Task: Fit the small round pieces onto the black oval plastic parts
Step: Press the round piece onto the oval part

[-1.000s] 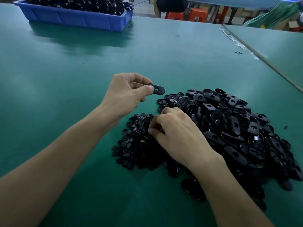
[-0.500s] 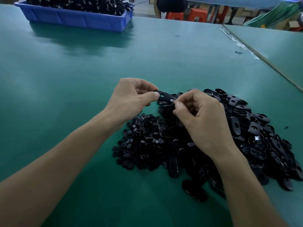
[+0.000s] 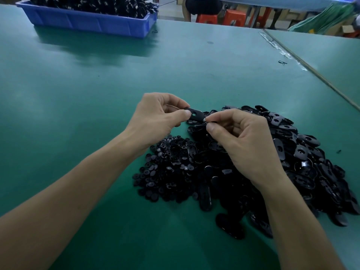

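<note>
Left hand [image 3: 155, 117] pinches the oval part [image 3: 194, 114] above the pile [image 3: 302, 156]. Right hand [image 3: 243, 141] fingers [image 3: 214, 129] nip a barely visible round piece [image 3: 205, 121] at its edge. Fitting step, I reckon: next, centre it over the hole and press.

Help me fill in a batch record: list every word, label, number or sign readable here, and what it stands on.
None can be read.
The black oval part pinched in the left hand: no marking shows.
The small round piece pinched in the right hand: too small to tell.
The blue bin: no label on its visible walls.
The cardboard box, far right: too blurred.
</note>
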Demonstrator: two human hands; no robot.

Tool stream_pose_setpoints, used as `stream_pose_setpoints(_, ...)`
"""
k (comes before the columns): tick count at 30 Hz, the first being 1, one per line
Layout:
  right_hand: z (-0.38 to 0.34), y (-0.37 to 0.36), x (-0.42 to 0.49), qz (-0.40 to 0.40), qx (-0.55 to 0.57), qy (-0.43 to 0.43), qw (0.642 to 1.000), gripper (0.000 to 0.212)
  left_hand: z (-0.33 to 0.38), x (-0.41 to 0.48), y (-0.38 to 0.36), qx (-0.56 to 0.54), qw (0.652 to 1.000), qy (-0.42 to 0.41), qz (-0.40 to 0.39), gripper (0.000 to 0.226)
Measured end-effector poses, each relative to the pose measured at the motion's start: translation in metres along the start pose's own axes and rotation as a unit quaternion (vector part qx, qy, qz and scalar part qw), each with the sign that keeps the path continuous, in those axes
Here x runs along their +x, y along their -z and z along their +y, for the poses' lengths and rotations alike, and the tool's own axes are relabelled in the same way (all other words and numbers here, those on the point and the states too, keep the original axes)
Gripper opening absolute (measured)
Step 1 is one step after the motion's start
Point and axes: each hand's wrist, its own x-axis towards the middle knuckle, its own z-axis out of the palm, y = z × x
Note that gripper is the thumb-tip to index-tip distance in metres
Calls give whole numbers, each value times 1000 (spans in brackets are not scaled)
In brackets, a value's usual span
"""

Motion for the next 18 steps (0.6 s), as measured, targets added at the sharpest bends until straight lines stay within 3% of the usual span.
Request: stream_pose_setpoints(18,4,2,0,-23,18,-9,1000,17,2,-2,-2,-5,1000,6,-10,5)
